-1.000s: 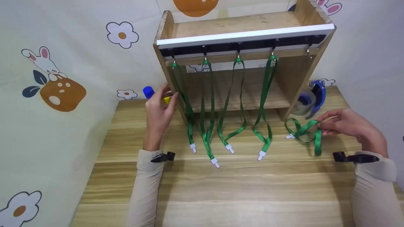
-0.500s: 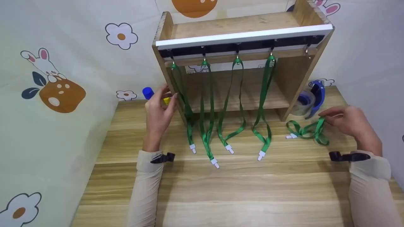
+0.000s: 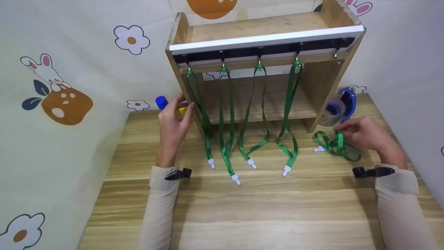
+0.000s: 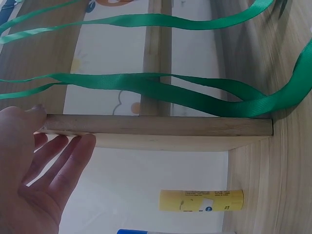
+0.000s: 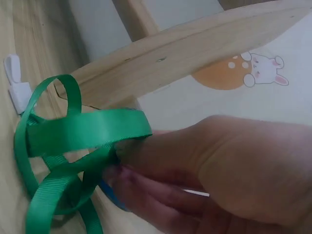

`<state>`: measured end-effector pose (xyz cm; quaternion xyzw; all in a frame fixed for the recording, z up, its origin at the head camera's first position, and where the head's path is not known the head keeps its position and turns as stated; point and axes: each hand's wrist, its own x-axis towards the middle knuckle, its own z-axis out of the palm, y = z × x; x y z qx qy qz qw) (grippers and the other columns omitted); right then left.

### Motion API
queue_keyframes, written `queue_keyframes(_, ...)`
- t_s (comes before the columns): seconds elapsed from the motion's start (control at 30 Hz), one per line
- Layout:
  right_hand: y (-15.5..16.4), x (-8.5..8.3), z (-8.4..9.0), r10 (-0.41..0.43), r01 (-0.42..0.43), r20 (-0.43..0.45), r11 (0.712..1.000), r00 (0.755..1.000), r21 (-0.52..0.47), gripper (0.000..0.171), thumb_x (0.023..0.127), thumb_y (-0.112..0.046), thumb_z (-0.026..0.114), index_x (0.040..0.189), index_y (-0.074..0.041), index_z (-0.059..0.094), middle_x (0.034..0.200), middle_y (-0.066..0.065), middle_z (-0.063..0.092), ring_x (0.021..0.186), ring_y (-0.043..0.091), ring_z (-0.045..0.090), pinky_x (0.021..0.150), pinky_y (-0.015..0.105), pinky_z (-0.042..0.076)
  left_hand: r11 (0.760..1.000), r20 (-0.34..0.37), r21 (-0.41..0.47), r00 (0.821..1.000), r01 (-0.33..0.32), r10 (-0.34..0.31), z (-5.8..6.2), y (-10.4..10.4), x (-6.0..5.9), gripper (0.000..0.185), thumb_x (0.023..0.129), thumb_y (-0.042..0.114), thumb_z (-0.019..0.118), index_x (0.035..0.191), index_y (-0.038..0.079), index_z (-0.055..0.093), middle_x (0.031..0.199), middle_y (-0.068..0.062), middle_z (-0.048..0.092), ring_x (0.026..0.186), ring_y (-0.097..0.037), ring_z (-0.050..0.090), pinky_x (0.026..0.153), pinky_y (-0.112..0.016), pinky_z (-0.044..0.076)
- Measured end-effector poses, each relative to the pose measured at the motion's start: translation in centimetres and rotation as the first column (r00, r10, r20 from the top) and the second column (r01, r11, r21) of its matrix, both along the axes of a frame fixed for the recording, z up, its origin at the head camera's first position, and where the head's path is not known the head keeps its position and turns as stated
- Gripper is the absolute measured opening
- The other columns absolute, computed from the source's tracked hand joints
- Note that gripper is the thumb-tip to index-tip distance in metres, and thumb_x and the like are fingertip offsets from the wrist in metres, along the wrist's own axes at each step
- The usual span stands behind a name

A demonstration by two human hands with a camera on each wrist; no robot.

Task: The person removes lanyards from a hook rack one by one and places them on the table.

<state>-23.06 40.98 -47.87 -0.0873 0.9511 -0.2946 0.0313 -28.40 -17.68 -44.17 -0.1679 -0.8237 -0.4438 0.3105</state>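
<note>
My right hand (image 3: 369, 137) pinches a loop of a green lanyard (image 5: 87, 129) between thumb and fingertips. The rest of that lanyard lies bunched on the table, its white plastic clip (image 3: 319, 149) pointing left. On the left, my left hand (image 3: 173, 125) grips the front edge of the wooden rack's side panel (image 4: 161, 126), thumb on one face and fingers on the other. Several more green lanyards (image 3: 288, 100) hang from metal hooks along the rack's front, white clips at their lower ends. The rightmost hook (image 3: 335, 55) holds no lanyard.
The wooden rack (image 3: 256, 28) stands at the back of the table (image 3: 263, 215). A yellow glue stick (image 4: 200, 200) and a blue cap (image 3: 161, 102) show beside its left side. At its right are a clear tape roll (image 3: 332, 118) and a blue tape dispenser (image 3: 349, 104).
My right hand has shifted left, closer to the rack, and its grip on the green lanyard has moved along the strap, which is bunched tighter. My left hand stays on the side panel.
</note>
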Motion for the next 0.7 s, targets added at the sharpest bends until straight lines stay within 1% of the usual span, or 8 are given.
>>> queue_keyframes(0.1, 0.5, -0.1, -0.3, -0.010, 0.010, 0.004, 1.000, 1.000, 0.023, 0.016, 0.096, -0.001, 0.073, 0.109, 0.005, 0.081, 0.101, 0.025, 0.080, 0.079, 0.004, 0.065, 0.065, 0.013, 0.050, 1.000, 0.001, 0.004, 1.000, 0.002, -0.002, 0.0, 0.0, 0.0, 0.040, 0.105, 0.032, 0.074, 0.138, 0.011, 0.070, 0.132, -0.005, 0.078, 0.111, -0.015, 0.079, 0.076, -0.018, 0.065)
queue_keyframes(0.17, 1.0, -0.1, -0.5, -0.028, 0.027, 0.019, 0.999, 0.999, 0.044, 0.017, 0.098, -0.007, 0.075, 0.107, 0.006, 0.080, 0.096, 0.022, 0.081, 0.076, 0.002, 0.063, 0.064, 0.015, 0.049, 1.000, -0.006, 0.004, 1.000, 0.009, -0.009, -0.1, 0.0, -0.1, 0.041, 0.105, 0.032, 0.074, 0.139, 0.009, 0.070, 0.132, -0.007, 0.078, 0.110, -0.017, 0.080, 0.075, -0.017, 0.064)
queue_keyframes(0.23, 1.3, 0.0, -0.6, -0.048, 0.045, 0.041, 0.997, 0.998, 0.055, 0.020, 0.099, -0.013, 0.077, 0.108, 0.005, 0.080, 0.095, 0.019, 0.082, 0.075, 0.000, 0.064, 0.065, 0.016, 0.049, 1.000, -0.015, 0.009, 1.000, 0.021, -0.021, -0.1, 0.0, -0.2, 0.041, 0.104, 0.030, 0.074, 0.139, 0.008, 0.070, 0.131, -0.008, 0.078, 0.109, -0.019, 0.080, 0.074, -0.016, 0.064)
queue_keyframes(0.33, 1.7, 0.1, -0.7, -0.064, 0.060, 0.072, 0.996, 0.995, 0.061, 0.023, 0.100, -0.018, 0.077, 0.111, 0.002, 0.081, 0.097, 0.017, 0.082, 0.076, -0.001, 0.066, 0.066, 0.018, 0.050, 0.999, -0.024, 0.016, 0.999, 0.036, -0.035, -0.2, 0.0, -0.2, 0.042, 0.104, 0.030, 0.075, 0.139, 0.007, 0.070, 0.131, -0.009, 0.078, 0.109, -0.020, 0.081, 0.073, -0.016, 0.063)
queue_keyframes(0.53, 2.1, 0.3, 0.0, -0.082, 0.078, 0.103, 0.996, 0.991, 0.046, 0.025, 0.102, -0.018, 0.074, 0.117, 0.002, 0.078, 0.105, 0.024, 0.081, 0.083, 0.009, 0.069, 0.066, 0.020, 0.052, 0.999, -0.016, 0.021, 0.999, 0.040, -0.040, -0.1, 0.1, -0.2, 0.042, 0.104, 0.030, 0.075, 0.139, 0.007, 0.070, 0.131, -0.010, 0.078, 0.110, -0.021, 0.080, 0.073, -0.015, 0.063)
queue_keyframes(0.63, 1.4, 0.4, 0.8, -0.109, 0.107, 0.090, 0.994, 0.990, 0.026, 0.026, 0.104, -0.018, 0.071, 0.120, 0.002, 0.077, 0.109, 0.027, 0.079, 0.084, 0.010, 0.069, 0.066, 0.020, 0.053, 0.999, -0.010, 0.020, 0.999, 0.035, -0.035, -0.1, 0.0, -0.1, 0.041, 0.104, 0.030, 0.075, 0.139, 0.008, 0.070, 0.131, -0.009, 0.078, 0.110, -0.021, 0.080, 0.074, -0.016, 0.063)
queue_keyframes(0.7, 0.3, 0.6, 1.5, -0.116, 0.117, 0.062, 0.993, 0.991, -0.014, 0.027, 0.105, -0.018, 0.071, 0.121, 0.002, 0.077, 0.111, 0.027, 0.079, 0.083, 0.011, 0.072, 0.066, 0.018, 0.055, 0.999, -0.008, 0.018, 1.000, 0.026, -0.026, -0.2, -0.1, -0.1, 0.041, 0.104, 0.030, 0.075, 0.138, 0.009, 0.070, 0.131, -0.008, 0.078, 0.110, -0.020, 0.080, 0.074, -0.016, 0.064)
